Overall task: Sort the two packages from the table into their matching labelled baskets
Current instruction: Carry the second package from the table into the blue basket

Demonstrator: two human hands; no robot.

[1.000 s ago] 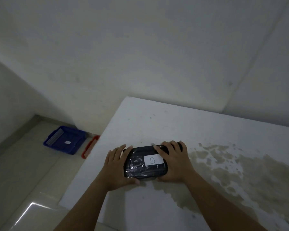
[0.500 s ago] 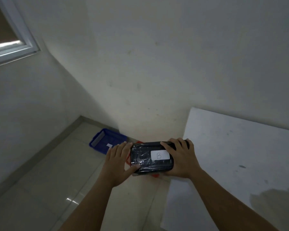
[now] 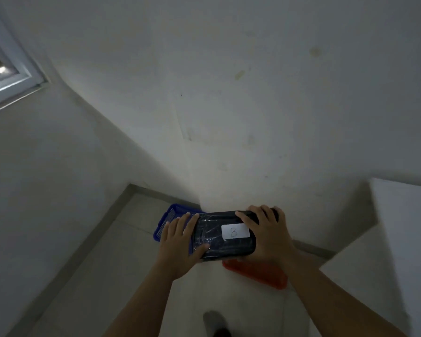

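A black package (image 3: pixel 214 239) wrapped in shiny film carries a white label marked "B". I hold it in the air with both hands: my left hand (image 3: pixel 180 242) grips its left end, my right hand (image 3: pixel 269 235) its right end. Below it on the floor a blue basket (image 3: pixel 170 221) peeks out at the left, by the wall. A red basket (image 3: pixel 258 272) shows under the package's right side. The package and my hands hide most of both baskets, and no basket label is visible.
The white table (image 3: pixel 404 239) stands at the right edge. The wall corner lies just behind the baskets. A window frame (image 3: pixel 7 76) is at the upper left. My foot (image 3: pixel 215 323) rests on the pale tiled floor at the bottom.
The package was lifted off the table and carried left. It now hangs over the two floor baskets, and the table has slid to the right edge of view.
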